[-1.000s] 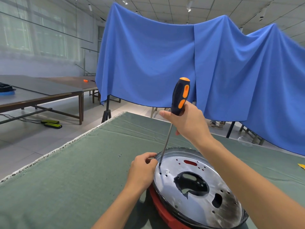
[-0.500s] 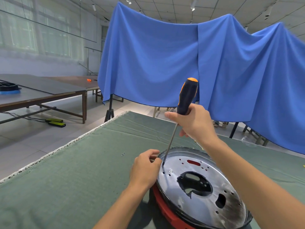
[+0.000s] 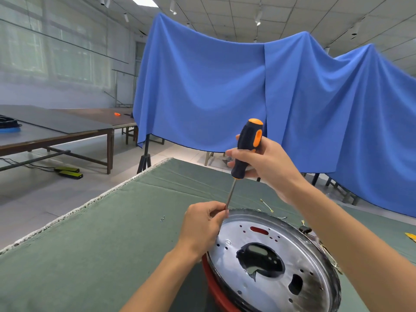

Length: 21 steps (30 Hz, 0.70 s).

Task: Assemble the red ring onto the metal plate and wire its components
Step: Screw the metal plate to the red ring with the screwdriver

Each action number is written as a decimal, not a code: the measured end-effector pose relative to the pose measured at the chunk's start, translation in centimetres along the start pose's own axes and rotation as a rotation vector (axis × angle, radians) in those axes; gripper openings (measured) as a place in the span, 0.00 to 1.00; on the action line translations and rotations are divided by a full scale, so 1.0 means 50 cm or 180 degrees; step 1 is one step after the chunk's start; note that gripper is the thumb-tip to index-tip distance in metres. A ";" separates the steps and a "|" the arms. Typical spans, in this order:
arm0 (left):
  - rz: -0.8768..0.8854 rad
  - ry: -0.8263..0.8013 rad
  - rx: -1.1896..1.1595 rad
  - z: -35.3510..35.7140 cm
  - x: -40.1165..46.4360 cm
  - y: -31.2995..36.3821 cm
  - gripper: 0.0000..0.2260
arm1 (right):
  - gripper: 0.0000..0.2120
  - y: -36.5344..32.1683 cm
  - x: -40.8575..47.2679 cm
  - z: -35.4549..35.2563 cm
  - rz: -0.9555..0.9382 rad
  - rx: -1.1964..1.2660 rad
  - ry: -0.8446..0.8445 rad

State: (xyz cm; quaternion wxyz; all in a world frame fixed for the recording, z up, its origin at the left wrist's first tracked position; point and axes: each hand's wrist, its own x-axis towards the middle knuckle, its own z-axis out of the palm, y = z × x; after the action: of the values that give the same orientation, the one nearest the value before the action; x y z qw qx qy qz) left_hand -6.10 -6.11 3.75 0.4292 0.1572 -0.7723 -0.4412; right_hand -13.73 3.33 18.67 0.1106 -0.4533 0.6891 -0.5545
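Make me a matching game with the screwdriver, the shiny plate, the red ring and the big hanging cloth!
Things:
1. screwdriver
2. metal plate
3. red ring
4. hanging cloth

Descriptions:
A. blue, behind the table
B. gripped by the right hand
C. underneath the plate
D. silver with holes

Pairs: 1-B, 2-D, 3-C, 4-A

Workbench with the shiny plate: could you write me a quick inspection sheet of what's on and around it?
Surface: green cloth covers the bench.
Job's things: metal plate sits on the red ring; screwdriver stands near upright at the plate's left rim.
Clutter: small screws lie loose on the cloth.
Hands: right hand grips the screwdriver handle; left hand pinches at the shaft's lower end.
Cables: yellow wires lie behind the plate.
Surroundings: blue drape; side tables.
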 end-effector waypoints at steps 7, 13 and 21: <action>-0.0248 -0.0033 -0.0322 -0.002 -0.015 -0.015 0.07 | 0.15 0.005 0.003 0.029 -0.0328 -0.0672 0.0409; -0.0485 0.0042 -0.0750 0.001 -0.024 -0.010 0.16 | 0.24 0.001 0.006 0.065 -0.0317 -0.1793 0.0959; -0.0466 0.0127 -0.0787 -0.003 -0.028 -0.004 0.18 | 0.20 -0.020 0.002 0.037 -0.1031 -0.1038 0.0423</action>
State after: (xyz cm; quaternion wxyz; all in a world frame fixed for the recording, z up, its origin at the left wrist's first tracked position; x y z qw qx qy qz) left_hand -5.17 -5.44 2.87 0.4273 0.1678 -0.6898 -0.5598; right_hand -12.08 2.05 18.93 -0.1001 -0.5322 0.6936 -0.4750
